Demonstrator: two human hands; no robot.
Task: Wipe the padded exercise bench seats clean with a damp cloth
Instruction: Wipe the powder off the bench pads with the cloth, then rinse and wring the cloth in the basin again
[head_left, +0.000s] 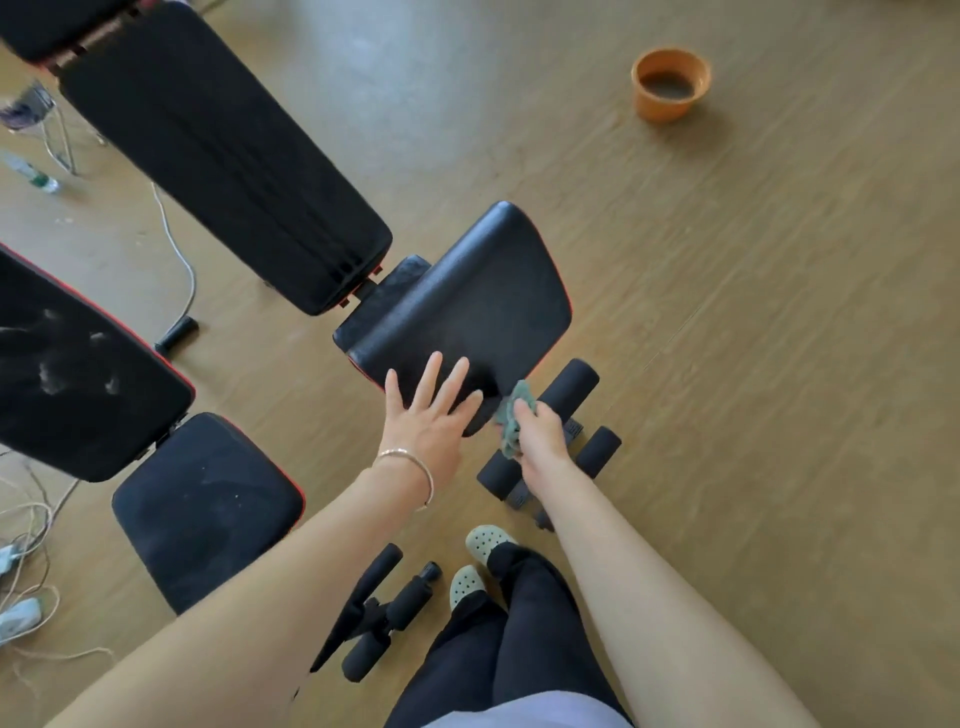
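Head view: the left hand (434, 415) rests flat, fingers spread, on the black padded vinyl seat (467, 306); the right hand (540, 434) clenches a crumpled grey-green cloth (514, 415) at its near edge. The neighbouring dusty black bench seat (208, 499) looks unwiped, so roughly half remains.

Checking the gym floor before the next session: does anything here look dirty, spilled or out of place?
Yes. The left bench's backrest pad carries whitish smears and its seat is speckled with dust. Loose cables trail across the floor, and a plastic bottle lies on its side.
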